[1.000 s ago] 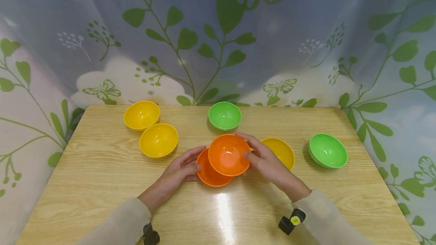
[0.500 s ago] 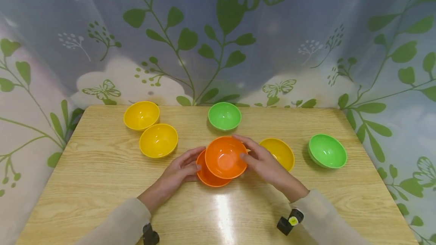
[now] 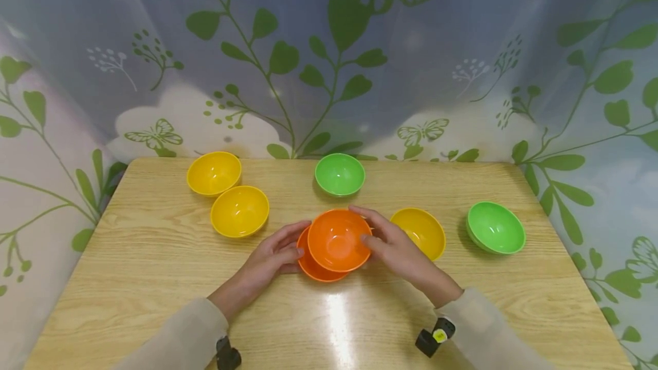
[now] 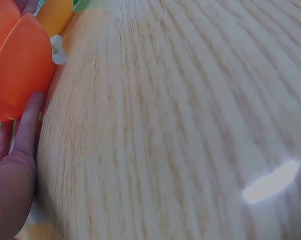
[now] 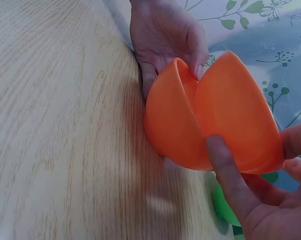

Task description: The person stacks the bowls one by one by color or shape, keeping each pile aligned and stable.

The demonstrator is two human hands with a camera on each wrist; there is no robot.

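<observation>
In the head view, my left hand [image 3: 272, 253] holds the lower orange bowl [image 3: 320, 272] at its left side, thumb at the rim and fingers along the outer wall. My right hand [image 3: 396, 247] grips the upper orange bowl [image 3: 339, 241] by its right rim. That upper bowl overlaps the lower one, hiding much of its inside. From the right wrist camera, the upper bowl [image 5: 235, 115] is tilted and partly inside the mouth of the lower bowl [image 5: 168, 117], which rests on the table. The left wrist view shows left fingers [image 4: 30, 117] against the lower bowl's wall.
Two yellow bowls, one farther back [image 3: 213, 175] and one nearer [image 3: 240, 212], stand at the left. A green bowl [image 3: 340, 175] is at the back middle. A third yellow bowl [image 3: 421, 233] sits behind the right hand, with another green bowl [image 3: 496, 227] farther right.
My right hand has brought the upper orange bowl slightly left and nearer to me, so it covers more of the lower bowl. The left hand and the other bowls have stayed put.
</observation>
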